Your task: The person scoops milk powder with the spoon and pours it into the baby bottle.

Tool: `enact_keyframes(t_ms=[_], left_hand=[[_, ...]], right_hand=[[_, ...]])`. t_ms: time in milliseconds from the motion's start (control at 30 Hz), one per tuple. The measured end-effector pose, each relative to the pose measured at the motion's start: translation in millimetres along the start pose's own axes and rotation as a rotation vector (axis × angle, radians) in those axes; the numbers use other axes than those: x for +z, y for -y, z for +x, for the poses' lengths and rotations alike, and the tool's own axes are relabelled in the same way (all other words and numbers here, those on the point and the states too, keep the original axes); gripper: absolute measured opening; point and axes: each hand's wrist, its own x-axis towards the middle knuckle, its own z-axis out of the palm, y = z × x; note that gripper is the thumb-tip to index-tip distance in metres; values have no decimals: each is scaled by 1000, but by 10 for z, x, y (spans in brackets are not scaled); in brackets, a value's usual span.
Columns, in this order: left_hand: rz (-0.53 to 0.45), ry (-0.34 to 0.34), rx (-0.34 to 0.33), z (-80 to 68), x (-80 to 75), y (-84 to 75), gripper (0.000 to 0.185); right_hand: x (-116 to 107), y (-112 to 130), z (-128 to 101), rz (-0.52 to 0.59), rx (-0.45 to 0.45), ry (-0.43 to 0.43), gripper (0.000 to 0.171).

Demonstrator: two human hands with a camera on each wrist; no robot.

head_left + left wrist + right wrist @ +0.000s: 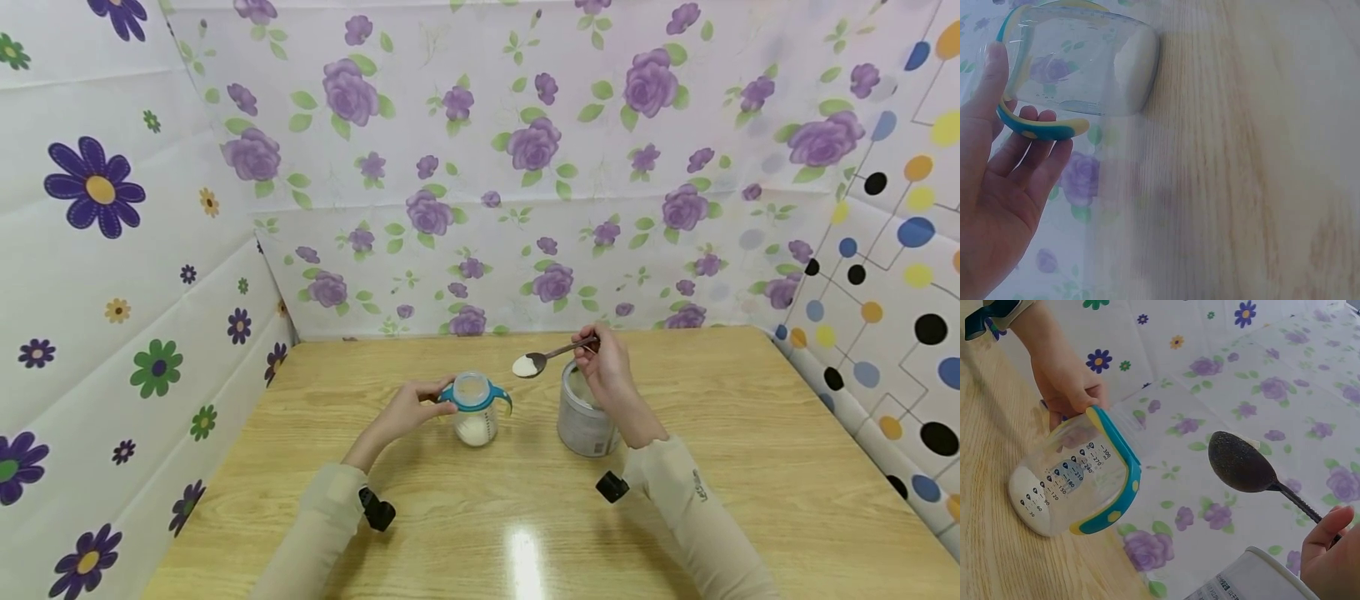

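Note:
A clear baby bottle (476, 412) with a teal and yellow handle ring stands on the wooden table (750, 433), white powder in its bottom. My left hand (408, 410) holds its left handle; the thumb and fingers (1035, 134) curl round the teal handle (1041, 128) in the left wrist view. My right hand (609, 367) pinches a metal spoon (546, 357) heaped with white powder, held just right of and above the bottle mouth. The spoon's bowl (1241, 464) shows from below beside the bottle (1075, 481). An open silver tin (583, 417) stands under the right hand.
Flower-patterned walls enclose the table on the left and back, a dotted wall (885, 317) on the right. The tin's rim (1266, 569) sits just below the spoon hand. Bare tabletop (1254, 187) stretches in front of the bottle.

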Motion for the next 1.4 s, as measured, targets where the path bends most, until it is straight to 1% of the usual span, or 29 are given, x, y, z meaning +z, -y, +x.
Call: enact_keyframes(t_ms=[267, 433, 667, 867, 1100, 1300, 1400], left_hand=[[-15, -3, -13, 14, -1, 17, 61], [-6, -1, 2, 16, 2, 26, 61], [-8, 2, -14, 15, 4, 28, 61], [-10, 1, -13, 20, 4, 36, 61], [1, -1, -11, 19, -5, 27, 62], [2, 0, -24, 14, -1, 29, 63], [5, 0, -16, 11, 2, 26, 64]], right_hand=[[24, -26, 15, -36, 9, 9, 36], [25, -41, 20, -50, 11, 14, 37], [22, -77, 30, -56, 34, 37, 35], [32, -89, 36, -86, 29, 47, 34], [63, -99, 31, -94, 27, 31, 34], [93, -116, 23, -109, 34, 26, 33], [101, -124, 22, -124, 39, 33, 32]])
